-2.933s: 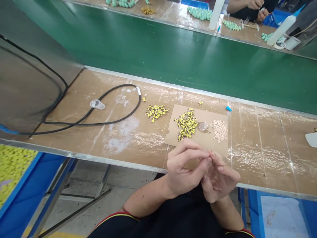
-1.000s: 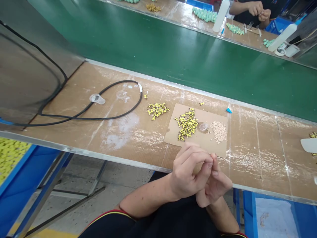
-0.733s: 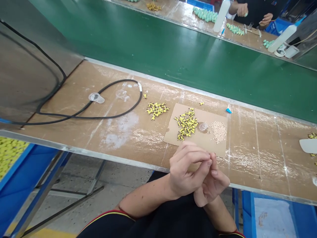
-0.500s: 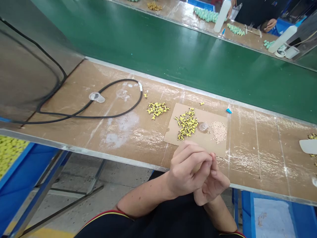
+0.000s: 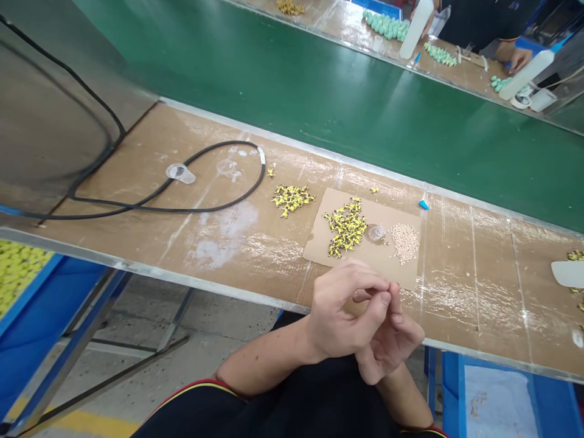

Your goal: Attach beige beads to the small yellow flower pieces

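Pinching over the bench (image 5: 449, 304), the left hand (image 5: 342, 313) and right hand (image 5: 395, 344) bring their grip together at the fingertips (image 5: 385, 298), perhaps on something too small to see. At twelve o'clock lies a cardboard sheet (image 5: 319, 243) with yellow pieces (image 5: 345, 226), beige beads (image 5: 404, 243) nearer one o'clock.

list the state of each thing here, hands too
left hand, fingers curled, fingertips against the right hand's; anything held is too small to tell
right hand, fingers curled, raised over the bench
yellow pieces, loose heap on the cardboard sheet
beige pellets, loose heap on the same sheet
clear cup, on the sheet between both heaps
black cable, lying looped on the bench
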Demonstrator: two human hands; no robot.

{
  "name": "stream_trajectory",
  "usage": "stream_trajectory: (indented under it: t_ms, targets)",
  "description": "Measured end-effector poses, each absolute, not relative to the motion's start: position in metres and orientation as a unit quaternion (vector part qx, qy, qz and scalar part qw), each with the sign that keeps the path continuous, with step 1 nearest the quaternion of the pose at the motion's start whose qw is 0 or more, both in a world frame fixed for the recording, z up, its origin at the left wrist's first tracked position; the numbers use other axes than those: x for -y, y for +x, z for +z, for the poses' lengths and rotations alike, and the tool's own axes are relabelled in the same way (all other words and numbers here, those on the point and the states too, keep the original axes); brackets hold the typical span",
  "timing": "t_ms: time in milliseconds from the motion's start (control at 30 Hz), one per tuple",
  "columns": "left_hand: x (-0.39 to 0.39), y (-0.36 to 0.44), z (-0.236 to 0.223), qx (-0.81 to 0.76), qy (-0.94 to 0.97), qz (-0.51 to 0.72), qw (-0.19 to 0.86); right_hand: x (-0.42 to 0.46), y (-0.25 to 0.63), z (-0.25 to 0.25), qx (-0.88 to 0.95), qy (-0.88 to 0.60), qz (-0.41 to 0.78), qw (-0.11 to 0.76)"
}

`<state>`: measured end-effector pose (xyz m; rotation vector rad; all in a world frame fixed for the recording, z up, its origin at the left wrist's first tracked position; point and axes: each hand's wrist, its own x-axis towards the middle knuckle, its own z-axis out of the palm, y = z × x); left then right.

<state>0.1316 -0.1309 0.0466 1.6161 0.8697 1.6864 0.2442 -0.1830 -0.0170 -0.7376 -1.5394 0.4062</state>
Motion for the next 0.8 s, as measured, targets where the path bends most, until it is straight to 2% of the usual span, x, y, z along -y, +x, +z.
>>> stream_trajectory:
  t_ms: [333,800]
  targets:
    - [0.124,0.114,0.068,-0.393,0.702,0.535,0.259,0.167,0.265,-0.023,0.75,-0.338,0.021,0.568]
    - [0.118,0.106,0.064,-0.399,0.741,0.467,0.27,0.166,0.269,-0.016,0.77,-0.356,0.005,0.529]
